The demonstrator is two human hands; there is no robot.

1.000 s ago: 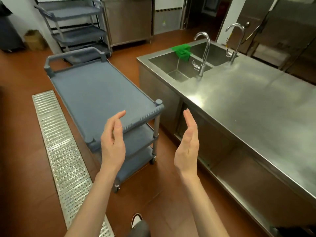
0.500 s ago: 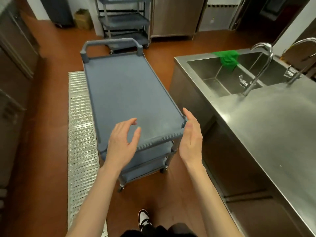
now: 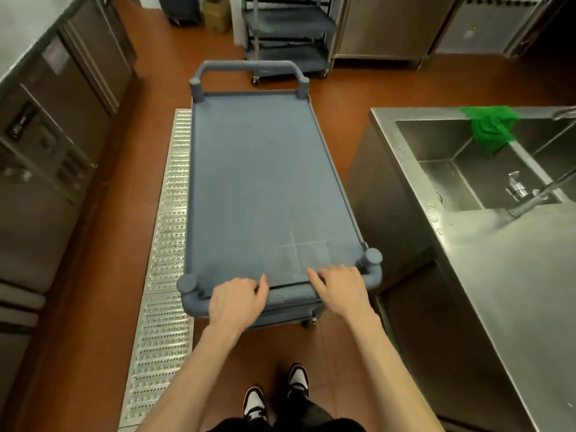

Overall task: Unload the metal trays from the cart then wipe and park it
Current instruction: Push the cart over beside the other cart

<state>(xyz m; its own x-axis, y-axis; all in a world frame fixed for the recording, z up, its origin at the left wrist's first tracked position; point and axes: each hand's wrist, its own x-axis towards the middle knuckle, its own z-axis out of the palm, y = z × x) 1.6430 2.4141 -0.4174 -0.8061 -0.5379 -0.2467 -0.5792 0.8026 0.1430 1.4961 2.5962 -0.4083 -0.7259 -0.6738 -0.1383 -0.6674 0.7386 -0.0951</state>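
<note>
The grey plastic cart stands lengthwise straight ahead of me, its top shelf bare. My left hand grips the near handle bar of the cart, fingers curled over it. My right hand grips the same bar further right, close to the corner post. No metal trays show in this view. A green cloth hangs over the divider of the steel sink at the right.
A steel counter runs along the right, close to the cart's side. Steel cabinets line the left. A metal floor drain grate lies beside the cart. A second grey cart stands at the far wall.
Both hands have come down from the air onto the cart's near handle bar and closed round it. The view has swung so that the cart is straight ahead.
</note>
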